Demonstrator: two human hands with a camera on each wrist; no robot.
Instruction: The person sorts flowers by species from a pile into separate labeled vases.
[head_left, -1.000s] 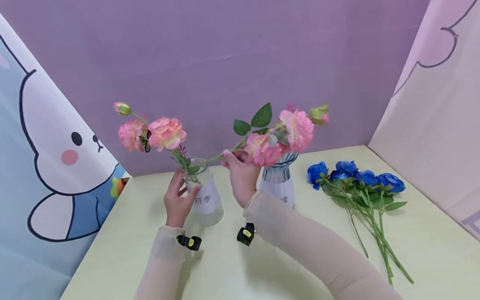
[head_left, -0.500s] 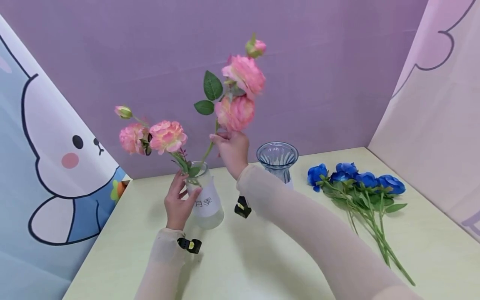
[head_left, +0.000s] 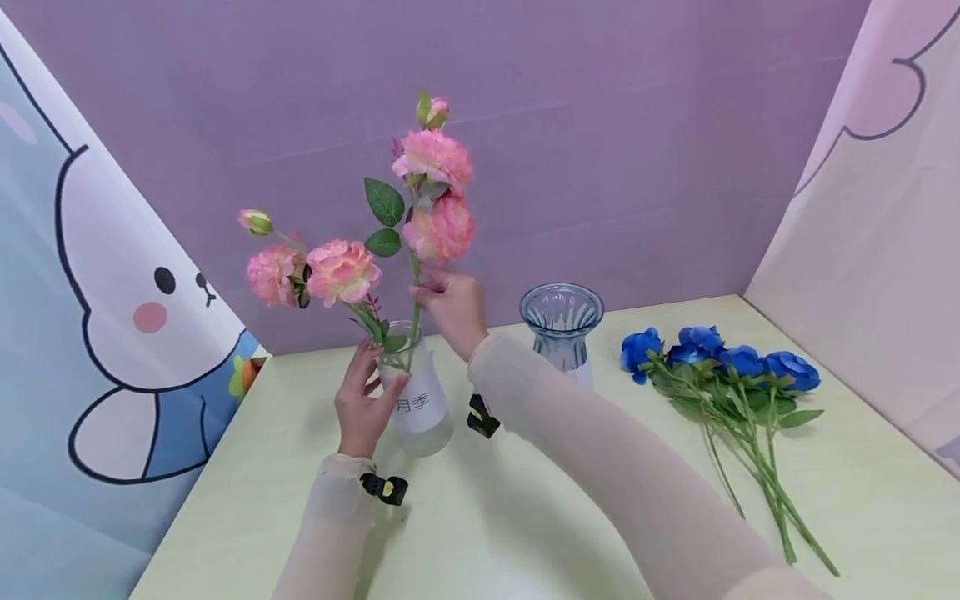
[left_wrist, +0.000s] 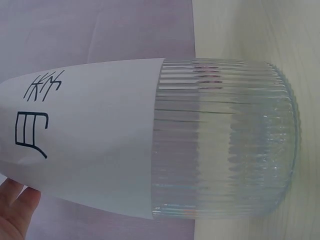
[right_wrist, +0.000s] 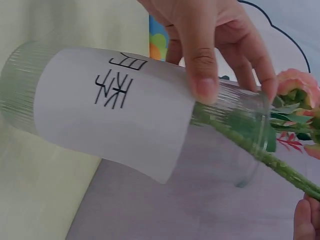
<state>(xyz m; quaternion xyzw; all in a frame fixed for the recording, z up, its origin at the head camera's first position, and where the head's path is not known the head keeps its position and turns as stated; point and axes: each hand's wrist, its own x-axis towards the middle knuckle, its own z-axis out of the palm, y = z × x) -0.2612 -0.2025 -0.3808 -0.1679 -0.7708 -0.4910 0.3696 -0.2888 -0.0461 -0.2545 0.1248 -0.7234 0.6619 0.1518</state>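
Note:
My left hand [head_left: 363,408] grips a clear ribbed glass vase [head_left: 429,442] near its top, thumb on the front and fingers at the far side. The vase has a white paper label [left_wrist: 100,140] with handwritten black characters. One pink flower stem [head_left: 345,271] leans left out of its mouth, with two blooms and a bud. My right hand [head_left: 453,308] pinches the green stem of a second pink flower stem [head_left: 438,229], which stands nearly upright. In the right wrist view, this green stem [right_wrist: 285,172] runs through the vase mouth, its lower end hidden behind the label.
A blue-tinted fluted glass vase [head_left: 561,312] stands to the right, partly hidden by my right sleeve. Several blue flowers [head_left: 742,360] lie on the pale table [head_left: 600,483] at the right. A purple backdrop [head_left: 600,167] rises behind; printed panels flank both sides.
My right hand has swung the second pink flower stem from leaning right to nearly upright, moving left and uncovering the blue-tinted vase. The left hand keeps its grip on the clear vase.

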